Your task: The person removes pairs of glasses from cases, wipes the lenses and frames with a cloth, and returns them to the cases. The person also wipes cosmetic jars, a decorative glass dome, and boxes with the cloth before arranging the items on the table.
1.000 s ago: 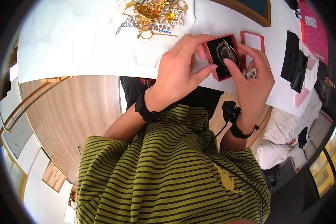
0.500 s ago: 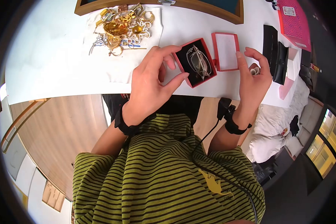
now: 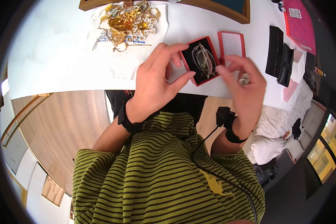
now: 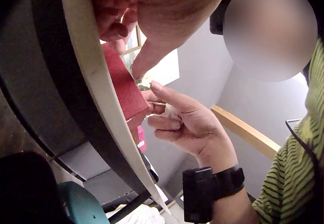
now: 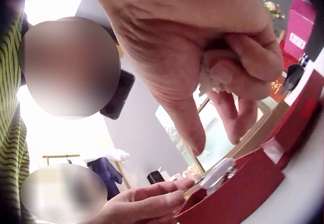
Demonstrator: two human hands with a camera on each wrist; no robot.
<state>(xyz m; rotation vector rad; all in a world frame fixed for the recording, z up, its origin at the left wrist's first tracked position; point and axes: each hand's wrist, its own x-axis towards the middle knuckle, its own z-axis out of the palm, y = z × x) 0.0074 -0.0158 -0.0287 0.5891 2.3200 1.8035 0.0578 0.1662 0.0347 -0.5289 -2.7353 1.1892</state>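
A small red jewelry box (image 3: 183,61) with a black lining lies on the white table before me. Inside it is a silvery piece of thin oval loops (image 3: 203,61). My left hand (image 3: 153,82) rests at the box's left side, index fingertip near the upper corner and thumb along the edge. My right hand (image 3: 246,89), blurred, hovers by the box's right edge, thumb and index reaching toward it. Its other fingers curl round a crumpled white wad (image 5: 206,74). Behind this hand lies the upturned red lid (image 3: 232,33), its inside white.
A pile of gold and silver jewelry (image 3: 127,24) sits on a white cloth (image 3: 99,63) at the left. At the back is a wooden-framed case (image 3: 212,7). To the right lie black cases (image 3: 274,52), a pale pink box (image 3: 298,63) and a pink bag (image 3: 298,30).
A second ago my right thumb was on the loops in the box. The right hand moved off right over the lid, then came back to the box's right edge. The left hand stayed at the box.
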